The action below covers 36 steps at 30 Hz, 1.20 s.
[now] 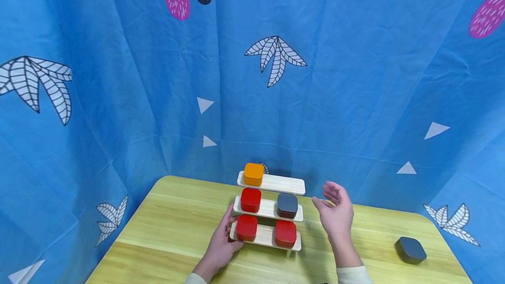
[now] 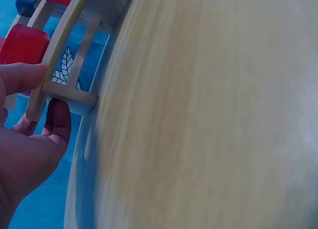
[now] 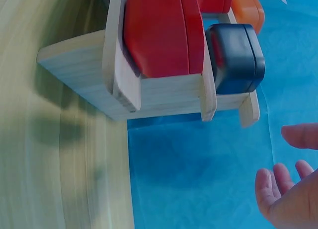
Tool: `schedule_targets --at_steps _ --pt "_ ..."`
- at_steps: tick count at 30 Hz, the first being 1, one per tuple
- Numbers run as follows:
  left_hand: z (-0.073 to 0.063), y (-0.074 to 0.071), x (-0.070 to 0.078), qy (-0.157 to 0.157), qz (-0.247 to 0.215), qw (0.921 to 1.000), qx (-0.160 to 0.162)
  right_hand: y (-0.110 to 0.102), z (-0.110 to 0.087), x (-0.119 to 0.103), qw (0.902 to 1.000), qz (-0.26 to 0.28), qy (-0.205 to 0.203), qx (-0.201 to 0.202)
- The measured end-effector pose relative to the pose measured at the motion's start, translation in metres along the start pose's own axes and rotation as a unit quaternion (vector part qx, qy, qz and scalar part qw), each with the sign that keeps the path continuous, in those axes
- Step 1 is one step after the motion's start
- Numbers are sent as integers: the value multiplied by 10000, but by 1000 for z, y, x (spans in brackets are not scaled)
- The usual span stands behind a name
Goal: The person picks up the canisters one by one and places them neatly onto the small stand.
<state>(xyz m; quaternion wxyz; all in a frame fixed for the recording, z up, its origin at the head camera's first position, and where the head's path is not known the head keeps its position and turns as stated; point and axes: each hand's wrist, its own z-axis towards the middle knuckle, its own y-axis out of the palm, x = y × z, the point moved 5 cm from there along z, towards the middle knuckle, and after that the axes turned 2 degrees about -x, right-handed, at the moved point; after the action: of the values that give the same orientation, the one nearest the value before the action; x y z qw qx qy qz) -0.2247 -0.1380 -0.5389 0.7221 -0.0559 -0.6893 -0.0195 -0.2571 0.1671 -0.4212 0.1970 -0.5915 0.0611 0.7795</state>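
Note:
A three-tier pale wooden display stand [image 1: 281, 183] stands on the table. My left hand [image 1: 218, 244] grips the left end of its lowest shelf, thumb on top and fingers beneath, as the left wrist view shows. Rounded square boxes with lids sit on the tiers: an orange box [image 1: 253, 174] on top at the left, a red box [image 1: 250, 200] and a dark grey box [image 1: 287, 205] on the middle one. The lowest tier bears a red box [image 1: 246, 228] at the left and another red box [image 1: 286, 234] at the right. Right of the stand, my right hand [image 1: 337, 214] hovers with loosely bent fingers, holding nothing.
Far to the right on the wooden table [image 1: 169, 218] lies another dark grey box [image 1: 410, 250]. A blue patterned curtain [image 1: 268, 113] hangs close behind the table's back edge and along both sides.

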Motion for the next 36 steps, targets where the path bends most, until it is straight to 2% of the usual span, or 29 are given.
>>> schedule_targets --at_steps 16,36 --pt "-1 1 1 -143 19 9999 53 -25 0 16 9985 -444 105 305" --pt "-1 -1 1 40 -29 10000 -35 -62 -5 40 9914 -966 477 740"
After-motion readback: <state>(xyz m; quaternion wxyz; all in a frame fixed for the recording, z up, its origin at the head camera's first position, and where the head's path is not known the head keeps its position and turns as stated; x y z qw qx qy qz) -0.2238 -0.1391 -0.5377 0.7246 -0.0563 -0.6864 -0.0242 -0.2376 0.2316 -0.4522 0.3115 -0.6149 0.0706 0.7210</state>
